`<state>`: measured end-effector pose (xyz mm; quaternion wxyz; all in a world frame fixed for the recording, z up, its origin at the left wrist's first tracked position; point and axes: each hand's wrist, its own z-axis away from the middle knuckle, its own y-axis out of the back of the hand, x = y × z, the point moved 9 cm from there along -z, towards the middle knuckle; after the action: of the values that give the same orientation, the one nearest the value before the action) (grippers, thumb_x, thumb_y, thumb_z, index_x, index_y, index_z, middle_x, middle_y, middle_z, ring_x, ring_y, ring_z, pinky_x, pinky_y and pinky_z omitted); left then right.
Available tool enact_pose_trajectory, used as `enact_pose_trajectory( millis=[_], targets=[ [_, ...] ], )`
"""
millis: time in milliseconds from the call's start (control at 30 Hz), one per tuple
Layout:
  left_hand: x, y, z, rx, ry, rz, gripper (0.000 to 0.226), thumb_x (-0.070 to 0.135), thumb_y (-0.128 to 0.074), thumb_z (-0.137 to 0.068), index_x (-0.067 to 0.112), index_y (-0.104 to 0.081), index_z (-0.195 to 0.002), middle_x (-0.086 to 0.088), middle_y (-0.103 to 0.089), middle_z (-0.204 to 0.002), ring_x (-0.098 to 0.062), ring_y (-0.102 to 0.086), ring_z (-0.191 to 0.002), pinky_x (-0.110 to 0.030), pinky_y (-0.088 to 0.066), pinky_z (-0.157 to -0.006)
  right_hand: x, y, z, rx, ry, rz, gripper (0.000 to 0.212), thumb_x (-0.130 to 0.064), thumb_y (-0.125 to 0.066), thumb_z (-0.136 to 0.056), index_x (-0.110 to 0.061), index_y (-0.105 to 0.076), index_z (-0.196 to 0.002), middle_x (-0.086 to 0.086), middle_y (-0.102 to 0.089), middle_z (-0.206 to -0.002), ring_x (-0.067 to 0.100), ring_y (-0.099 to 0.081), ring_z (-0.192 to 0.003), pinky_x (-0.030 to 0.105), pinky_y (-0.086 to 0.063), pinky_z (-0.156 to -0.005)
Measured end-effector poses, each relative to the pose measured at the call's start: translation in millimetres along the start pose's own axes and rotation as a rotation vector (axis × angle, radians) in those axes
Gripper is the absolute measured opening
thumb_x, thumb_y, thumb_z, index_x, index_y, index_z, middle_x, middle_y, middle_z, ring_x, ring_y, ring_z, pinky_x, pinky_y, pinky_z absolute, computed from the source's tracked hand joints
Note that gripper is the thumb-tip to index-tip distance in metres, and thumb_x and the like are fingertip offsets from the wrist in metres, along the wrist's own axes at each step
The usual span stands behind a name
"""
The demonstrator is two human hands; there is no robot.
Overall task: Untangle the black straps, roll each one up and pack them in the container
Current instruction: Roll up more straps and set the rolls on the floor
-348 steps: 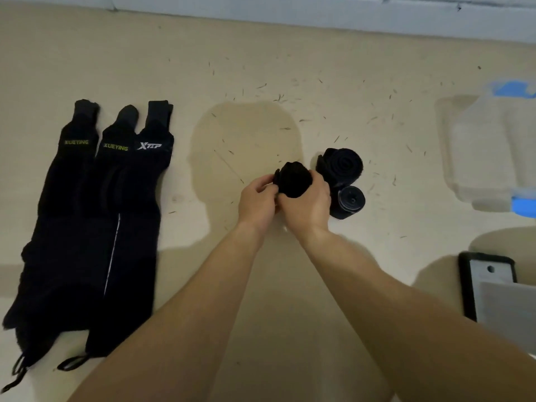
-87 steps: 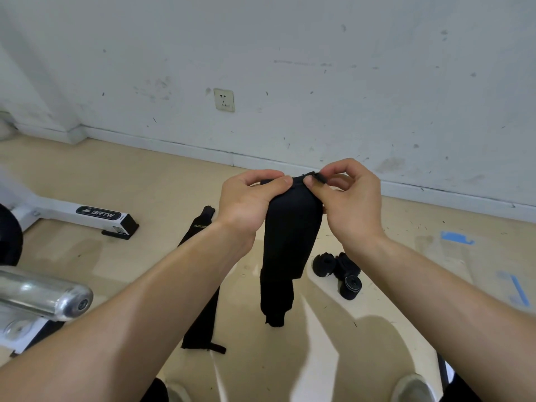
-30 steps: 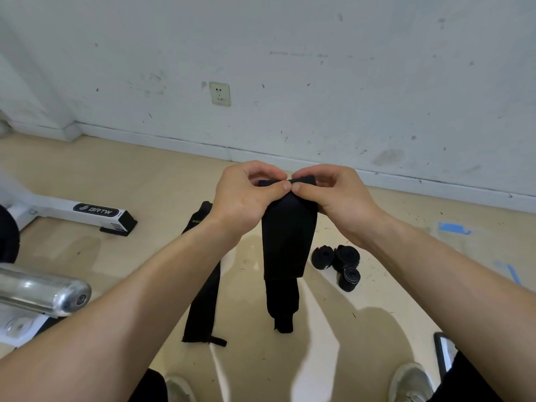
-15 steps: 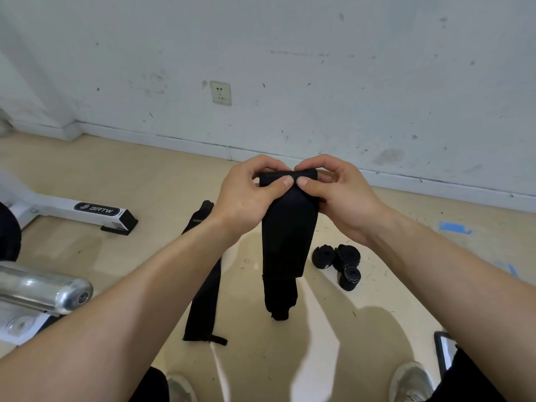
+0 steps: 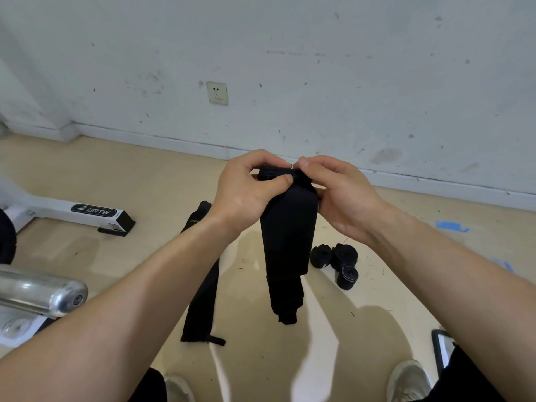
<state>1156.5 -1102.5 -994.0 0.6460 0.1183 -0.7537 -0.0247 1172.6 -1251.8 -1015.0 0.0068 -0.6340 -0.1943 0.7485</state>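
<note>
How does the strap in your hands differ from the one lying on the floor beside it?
The held strap hangs upright, pinched at its top by the left hand and right hand; the floor strap lies flat, untouched. The held strap's top edge is curled over between the fingers; the floor strap lies stretched out. Both are black and long.

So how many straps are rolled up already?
3, huddled together on the floor right of the hanging strap: the left roll, the right roll touching it, and the front roll nearest the camera. Part of the floor is hidden, so maybe more.
</note>
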Motion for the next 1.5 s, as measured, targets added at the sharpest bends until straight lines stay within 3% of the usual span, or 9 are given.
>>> enact_pose_trajectory(
  millis=[200,400,500,600,733,900,1100,1233,1500],
  targets=[
    [-4.5,-5.1,3.3,-0.016,0.028,-0.001,0.015,0.004,-0.081,-0.082,0.016,-0.078,-0.089,-0.002,-0.078,-0.088,-0.02,-0.074,-0.085,-0.03,-0.062,-0.079,1.8,5.2,-0.8,0.037,0.005,0.015,0.011,0.003,-0.066,-0.091,-0.005,-0.069,-0.084,0.006,-0.072,-0.072,0.018,-0.069,-0.068,0.026,-0.058,-0.065],
    [-20.8,-8.0,5.1,-0.067,0.158,0.11,0.025,0.0,-0.082,-0.081,0.017,-0.077,-0.099,-0.004,-0.079,-0.102,-0.02,-0.074,-0.101,-0.034,-0.059,-0.096,5.9,10.6,-1.3,0.066,-0.016,0.004,0.017,0.009,-0.07,-0.086,-0.005,-0.068,-0.094,0.01,-0.074,-0.083,0.022,-0.071,-0.073,0.027,-0.057,-0.066],
    [-31.2,-9.2,5.1,-0.106,0.219,0.092,0.027,0.012,-0.081,-0.086,0.018,-0.071,-0.111,-0.005,-0.078,-0.096,-0.021,-0.076,-0.093,-0.035,-0.06,-0.093,5.7,14.0,-2.0,0.097,0.002,0.032,0.02,0.01,-0.072,-0.084,-0.007,-0.067,-0.092,0.017,-0.074,-0.095,0.025,-0.071,-0.077,0.029,-0.058,-0.069],
    [-28.0,-13.3,5.5,-0.158,0.18,0.048,0.005,0.02,-0.073,-0.095,0.021,-0.075,-0.099,0.004,-0.078,-0.087,-0.013,-0.075,-0.088,-0.03,-0.059,-0.086,5.2,15.7,-3.3,0.105,0.012,0.056,0.023,0.012,-0.073,-0.082,-0.009,-0.066,-0.091,0.019,-0.075,-0.102,0.027,-0.072,-0.082,0.033,-0.058,-0.075],
    [-25.2,-13.5,4.5,-0.142,0.168,0.042,0.012,0.031,-0.068,-0.099,0.025,-0.079,-0.099,0.004,-0.08,-0.093,-0.016,-0.075,-0.095,-0.031,-0.06,-0.087,3.0,17.1,-3.5,0.107,0.03,0.083,0.027,0.012,-0.074,-0.081,-0.01,-0.064,-0.093,0.019,-0.076,-0.103,0.03,-0.072,-0.087,0.039,-0.06,-0.083],
    [-30.7,-9.3,3.0,-0.085,0.21,0.074,0.016,0.018,-0.075,-0.094,0.014,-0.077,-0.109,-0.005,-0.079,-0.1,-0.022,-0.076,-0.097,-0.038,-0.061,-0.091,6.2,18.7,-2.7,0.109,0.005,0.082,0.03,0.007,-0.077,-0.081,-0.008,-0.065,-0.105,0.02,-0.072,-0.098,0.028,-0.072,-0.081,0.032,-0.058,-0.075],
    [-31.0,-5.1,3.8,-0.054,0.242,0.082,0.016,0.014,-0.078,-0.09,0.019,-0.074,-0.105,-0.01,-0.078,-0.096,-0.025,-0.076,-0.09,-0.031,-0.061,-0.075,7.7,11.6,-1.0,0.013,0.007,0.342,0.018,-0.016,-0.072,-0.094,-0.011,-0.065,-0.11,0.012,-0.073,-0.086,0.024,-0.074,-0.082,0.038,-0.063,-0.078],
    [-25.5,-3.3,2.4,-0.064,0.223,0.093,0.017,0.01,-0.078,-0.09,0.02,-0.072,-0.102,-0.012,-0.078,-0.093,-0.027,-0.076,-0.083,-0.034,-0.061,-0.071,8.0,7.0,-1.6,0.002,0.02,0.271,0.013,-0.017,-0.067,-0.097,-0.011,-0.066,-0.108,0.007,-0.071,-0.083,0.023,-0.07,-0.08,0.037,-0.059,-0.077],
    [-27.6,-8.0,3.3,-0.149,0.257,0.174,0.023,0.002,-0.081,-0.084,0.018,-0.074,-0.098,-0.019,-0.076,-0.101,-0.039,-0.074,-0.098,-0.044,-0.061,-0.09,7.0,7.8,-1.4,-0.008,0.019,0.207,0.007,-0.009,-0.068,-0.095,-0.013,-0.064,-0.091,0.009,-0.068,-0.071,0.025,-0.065,-0.068,0.032,-0.053,-0.063]
  ],
)
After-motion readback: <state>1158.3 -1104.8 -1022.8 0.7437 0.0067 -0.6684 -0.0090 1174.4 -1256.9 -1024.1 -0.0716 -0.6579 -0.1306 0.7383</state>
